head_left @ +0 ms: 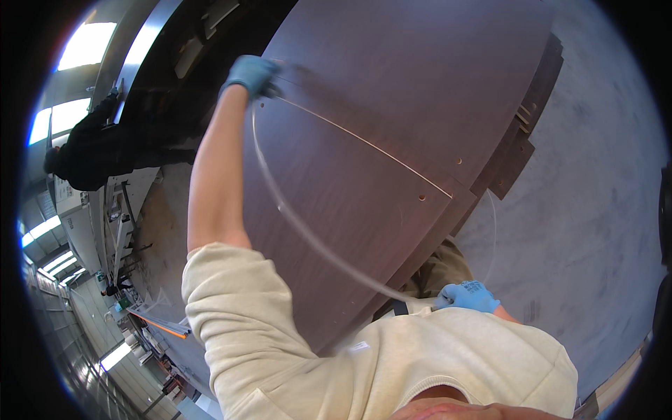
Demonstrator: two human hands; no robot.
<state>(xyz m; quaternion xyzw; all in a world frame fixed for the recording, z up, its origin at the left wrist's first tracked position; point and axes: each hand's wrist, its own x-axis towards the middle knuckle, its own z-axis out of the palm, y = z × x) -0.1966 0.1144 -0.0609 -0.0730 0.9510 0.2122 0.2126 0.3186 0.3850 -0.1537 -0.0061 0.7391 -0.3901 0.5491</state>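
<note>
While my left hand in its blue glove reaches far out along the big dark-brown wood-grain board, its grip is closed around the upper end of a thin, translucent, flexible plastic strip, pressed against the board's face near its far upper edge. From there the strip bows across the board's face and runs down to my right hand, also blue-gloved, which pinches the lower end shut between fingers and thumb, just below the board's lower edge.

As I judge it, the strip is only held at both ends; the long middle stands off the board in a loose curve, so seating it is mostly left to do. A pale straight line crosses the board's face; I cannot tell whether it is a joint or a laid strip.

Beyond the board's right-hand edge, where stepped dark panel edges stick out, lies open grey concrete floor, so there is room that way. Off the board's left side a person in dark clothing stands by shelving, so I judge that side tighter.
</note>
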